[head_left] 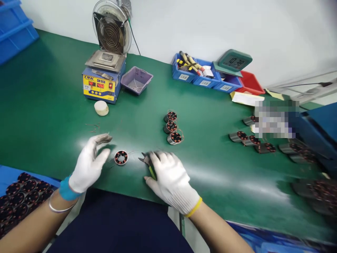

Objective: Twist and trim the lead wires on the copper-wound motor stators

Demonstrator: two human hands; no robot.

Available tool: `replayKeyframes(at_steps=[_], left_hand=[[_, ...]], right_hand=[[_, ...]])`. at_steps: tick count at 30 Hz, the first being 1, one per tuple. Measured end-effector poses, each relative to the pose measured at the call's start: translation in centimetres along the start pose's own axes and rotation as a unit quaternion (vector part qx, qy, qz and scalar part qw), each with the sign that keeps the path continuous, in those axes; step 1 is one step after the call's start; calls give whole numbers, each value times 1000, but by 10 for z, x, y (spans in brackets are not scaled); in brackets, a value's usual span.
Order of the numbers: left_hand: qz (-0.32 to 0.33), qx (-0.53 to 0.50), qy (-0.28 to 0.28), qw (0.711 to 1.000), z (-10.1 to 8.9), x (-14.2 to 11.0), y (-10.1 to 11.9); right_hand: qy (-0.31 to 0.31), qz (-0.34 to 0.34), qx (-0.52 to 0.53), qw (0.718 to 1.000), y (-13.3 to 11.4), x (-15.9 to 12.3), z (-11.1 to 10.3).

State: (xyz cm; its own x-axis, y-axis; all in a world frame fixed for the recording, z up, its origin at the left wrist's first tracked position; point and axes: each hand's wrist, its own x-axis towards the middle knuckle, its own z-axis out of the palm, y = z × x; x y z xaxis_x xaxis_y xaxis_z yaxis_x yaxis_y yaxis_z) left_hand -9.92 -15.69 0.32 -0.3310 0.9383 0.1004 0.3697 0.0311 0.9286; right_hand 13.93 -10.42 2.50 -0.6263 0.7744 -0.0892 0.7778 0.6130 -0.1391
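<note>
A: In the head view, what is the left hand (89,158) doing?

B: It's hovering at the near left, gloved in white, thumb and fingers standing well apart and holding nothing.

A: And the wound stator (117,158)?

B: It's lying on the green tabletop (65,116) between the two hands, nearer the left one, its ring facing up and thin wire ends sticking out.

A: What about the right hand (168,175)?

B: It's curving palm-down over the green-handled side cutters (149,165), whose blades are pointing left and standing slightly apart. The glove is hiding most of the handles, so I can't tell how firmly it's gripping them.

A: Anything beyond the hands?

B: Three more stators (172,127) are sitting in a row farther off, right of centre. At the far left, a yellow-fronted heating unit (98,84) is showing red digits, with a purple bin (138,90) standing just to its right. Farther right, a digital clock (235,61) is reading 10:38 above the blue bins (183,77).

A: And the near right edge?

B: That's blurring badly; more stators (321,193) are probably lying there.
</note>
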Motion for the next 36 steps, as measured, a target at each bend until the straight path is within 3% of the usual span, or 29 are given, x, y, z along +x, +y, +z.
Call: replayKeyframes(at_steps=[3, 5, 7, 9, 12, 14, 17, 19, 20, 21, 23, 24, 26, 28, 31, 34, 36], left_hand=[[-38, -49, 34, 997, -5, -1, -3], [-61, -41, 44, 996, -4, -4, -4], [-83, -15, 55, 995, -3, -9, -6], [-89, 13, 65, 994, -5, -13, -11], [-101, 49, 57, 992, -10, -20, -21], [-112, 63, 34, 991, -12, -23, -26], [-97, 92, -11, 991, -8, -26, -30], [-62, 139, -44, 987, -2, -26, -29], [-41, 168, -57, 983, 1, -25, -28], [-19, 196, -71, 978, 5, -23, -26], [28, 241, -97, 965, 12, -18, -20], [48, 261, -113, 957, 16, -15, -15], [95, 297, -144, 939, 26, -6, -4], [159, 320, -174, 918, 38, 4, 11], [283, 334, -231, 869, 67, 16, 34], [393, 316, -323, 801, 109, 22, 50], [427, 298, -373, 768, 140, 26, 54]], right_hand=[[68, -125, 46, 989, -24, 29, 2], [52, -202, 54, 976, -41, 47, 4], [23, -218, 45, 975, -50, 57, 6], [29, -207, 53, 977, -44, 53, 8], [99, -106, 100, 984, 0, 21, 7], [160, 43, 109, 980, 50, -7, 5], [180, 256, 70, 947, 132, -39, 2], [192, 332, 3, 924, 165, -50, -2], [218, 338, -31, 915, 170, -52, -3], [246, 329, -48, 911, 166, -53, -4], [275, 262, -27, 924, 133, -51, -3], [244, 215, 18, 945, 109, -49, 0], [102, 84, 73, 989, 60, -47, 7], [-4, 2, 58, 998, 25, -51, 15], [-33, 29, 26, 999, 17, -71, 26], [-18, 135, 22, 990, 43, -103, 33], [-2, 206, 27, 978, 63, -121, 35]])
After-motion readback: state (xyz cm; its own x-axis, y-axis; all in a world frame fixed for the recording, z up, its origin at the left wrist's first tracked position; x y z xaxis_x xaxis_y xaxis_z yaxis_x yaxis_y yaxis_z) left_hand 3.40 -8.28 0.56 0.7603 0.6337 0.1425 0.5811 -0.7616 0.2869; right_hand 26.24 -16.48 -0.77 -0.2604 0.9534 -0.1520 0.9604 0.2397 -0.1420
